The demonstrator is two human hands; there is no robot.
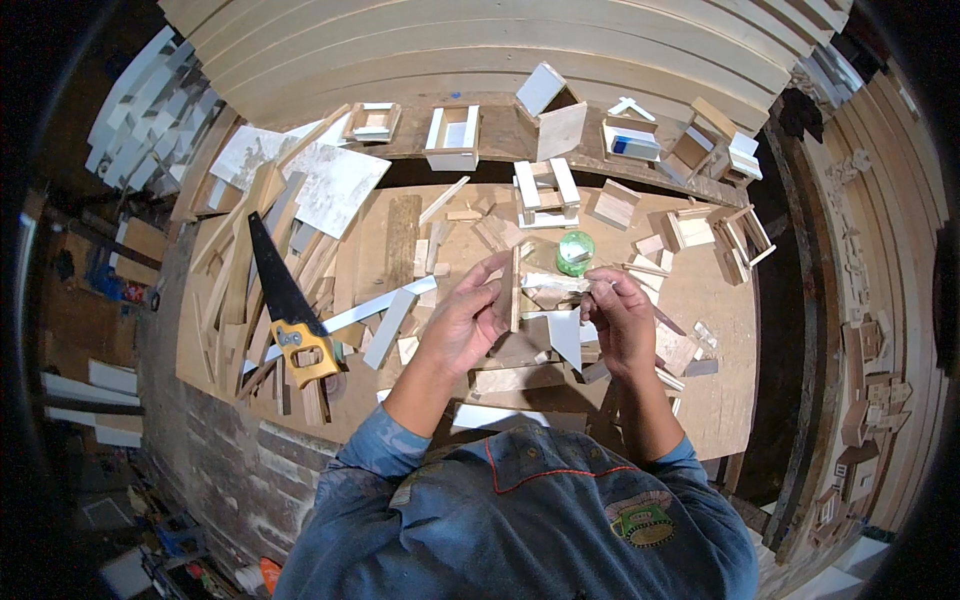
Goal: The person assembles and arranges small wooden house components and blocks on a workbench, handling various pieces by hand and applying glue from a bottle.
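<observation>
My left hand (472, 312) grips a thin, narrow wooden board (516, 290) held on edge, fingers behind it and thumb in front. To its right, my right hand (620, 318) is closed in a pinch on a slim stick-like tool; a dark reddish end (670, 320) shows past the palm, and the working end is hard to make out. Just beyond the right fingers stands a green round tub (575, 254) with something whitish in it. Below the hands lie wood offcuts and a white-faced angled piece (566, 338).
A handsaw (290, 310) with a yellow handle lies on wood strips at left. Small wooden box frames (546, 194) stand at the back of the bench and on the ledge (490, 150) behind. A stained white panel (325, 180) rests back left. Loose blocks cover the right side.
</observation>
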